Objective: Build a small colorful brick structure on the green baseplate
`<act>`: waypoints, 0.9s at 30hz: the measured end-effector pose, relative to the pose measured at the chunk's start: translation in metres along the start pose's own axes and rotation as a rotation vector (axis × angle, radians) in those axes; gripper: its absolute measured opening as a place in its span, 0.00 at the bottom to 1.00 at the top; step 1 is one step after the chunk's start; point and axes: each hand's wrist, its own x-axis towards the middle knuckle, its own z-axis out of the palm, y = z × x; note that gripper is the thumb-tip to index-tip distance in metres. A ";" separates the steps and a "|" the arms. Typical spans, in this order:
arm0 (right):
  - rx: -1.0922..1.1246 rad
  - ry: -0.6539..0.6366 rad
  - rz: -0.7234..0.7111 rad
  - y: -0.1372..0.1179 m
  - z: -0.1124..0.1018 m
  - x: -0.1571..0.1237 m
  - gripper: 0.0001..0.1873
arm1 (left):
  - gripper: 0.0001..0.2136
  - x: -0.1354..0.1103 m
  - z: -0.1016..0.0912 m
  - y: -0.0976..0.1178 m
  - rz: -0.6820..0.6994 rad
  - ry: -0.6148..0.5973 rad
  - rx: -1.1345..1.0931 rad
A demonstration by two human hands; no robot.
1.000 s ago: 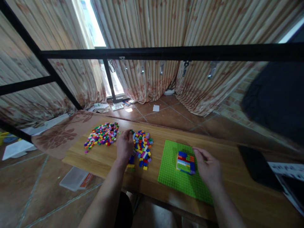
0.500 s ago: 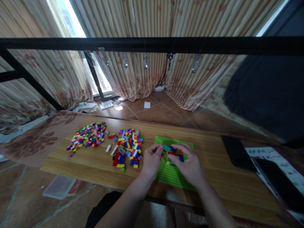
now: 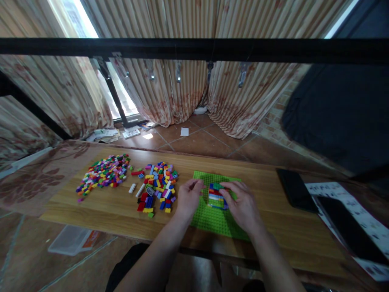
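Note:
A green studded baseplate lies on the wooden table in front of me. On it stands a small block of stacked bricks in blue, red, white and green. My right hand rests on the right side of the block, its fingertips pressing a green brick on top. My left hand sits at the baseplate's left edge, fingers curled towards the block. What the left fingers grip, if anything, is hidden.
Two heaps of loose coloured bricks lie to the left: a near heap and a far heap. A black phone and printed sheets lie on the right. A black metal bar crosses overhead.
My left hand left the near brick heap and came to the baseplate. Both hands now close in on the brick block, and the view has shifted right.

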 end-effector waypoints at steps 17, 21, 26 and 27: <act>-0.062 -0.025 0.006 0.005 0.013 -0.004 0.11 | 0.10 0.015 -0.006 -0.022 0.183 -0.134 0.397; -0.001 0.013 0.069 0.005 0.008 -0.004 0.13 | 0.11 0.015 -0.005 -0.021 0.198 -0.134 0.439; 0.041 0.069 0.175 0.006 0.003 -0.002 0.17 | 0.11 0.015 -0.003 -0.021 0.215 -0.142 0.477; 0.039 0.067 0.191 0.006 0.003 -0.002 0.18 | 0.11 0.015 -0.002 -0.021 0.218 -0.145 0.478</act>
